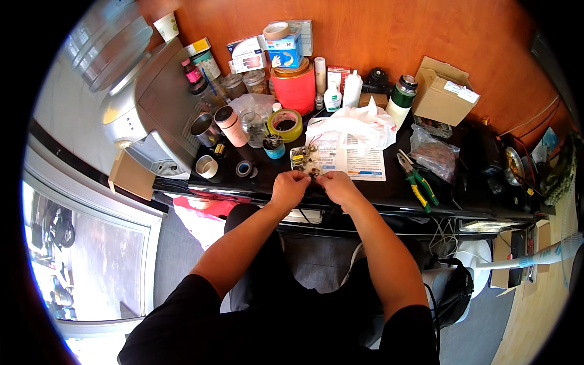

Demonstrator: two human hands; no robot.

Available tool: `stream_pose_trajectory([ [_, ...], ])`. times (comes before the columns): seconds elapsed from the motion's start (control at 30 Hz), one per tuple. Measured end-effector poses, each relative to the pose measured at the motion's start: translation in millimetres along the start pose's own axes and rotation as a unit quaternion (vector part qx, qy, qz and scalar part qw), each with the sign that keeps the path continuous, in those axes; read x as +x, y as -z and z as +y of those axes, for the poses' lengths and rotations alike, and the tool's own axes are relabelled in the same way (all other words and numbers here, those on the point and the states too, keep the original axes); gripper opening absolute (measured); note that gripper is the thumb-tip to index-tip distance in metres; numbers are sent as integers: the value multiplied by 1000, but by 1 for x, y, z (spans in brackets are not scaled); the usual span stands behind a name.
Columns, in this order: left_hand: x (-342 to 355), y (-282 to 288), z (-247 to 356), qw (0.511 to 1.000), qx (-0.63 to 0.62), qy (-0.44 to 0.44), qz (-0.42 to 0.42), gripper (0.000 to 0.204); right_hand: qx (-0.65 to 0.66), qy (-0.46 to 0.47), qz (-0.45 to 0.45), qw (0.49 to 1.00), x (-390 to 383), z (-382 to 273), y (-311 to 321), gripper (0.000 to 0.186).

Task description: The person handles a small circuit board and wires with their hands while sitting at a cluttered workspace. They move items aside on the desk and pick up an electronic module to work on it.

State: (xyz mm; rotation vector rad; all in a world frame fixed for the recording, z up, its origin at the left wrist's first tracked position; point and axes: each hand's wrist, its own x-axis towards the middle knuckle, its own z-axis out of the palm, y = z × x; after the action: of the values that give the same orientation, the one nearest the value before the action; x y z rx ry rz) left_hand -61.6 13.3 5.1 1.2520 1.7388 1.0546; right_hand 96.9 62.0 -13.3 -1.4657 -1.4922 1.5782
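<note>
Both of my hands are close together at the front edge of the black table. My left hand (289,188) is closed in a pinch by the near edge of a small circuit board (309,159). Just to its right, my right hand (338,187) pinches too, its fingertips near the board's lower corner. What is between the fingers is too small to make out. The board carries a yellow part and thin wires, and lies beside a printed sheet (364,165). A dark cable (302,214) hangs below the table edge under my hands.
Right of the sheet lie green-and-yellow pliers (418,185) and a clear plastic bag (433,152). A white plastic bag (359,126) covers the sheet's far part. To the left stand a blue tin (274,147), yellow tape (285,124), a glass jar (252,128) and a metal cup (207,166).
</note>
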Motion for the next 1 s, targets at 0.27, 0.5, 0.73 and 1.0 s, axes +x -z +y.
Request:
stream_pose_trajectory([
  [0.27,-7,-3,2,958,90,-257,84,20,216,-126,-60,966,-12,-29,11,18],
  [0.5,-20,1,21,960,137,-235,69,22,313,-138,-54,938,-15,-30,8,17],
  [0.73,-8,-3,3,996,23,-73,54,25,346,-108,-14,932,-18,-35,7,19],
  [1.0,-6,2,5,997,-75,-6,6,20,226,-126,-20,966,-29,-33,-4,25],
])
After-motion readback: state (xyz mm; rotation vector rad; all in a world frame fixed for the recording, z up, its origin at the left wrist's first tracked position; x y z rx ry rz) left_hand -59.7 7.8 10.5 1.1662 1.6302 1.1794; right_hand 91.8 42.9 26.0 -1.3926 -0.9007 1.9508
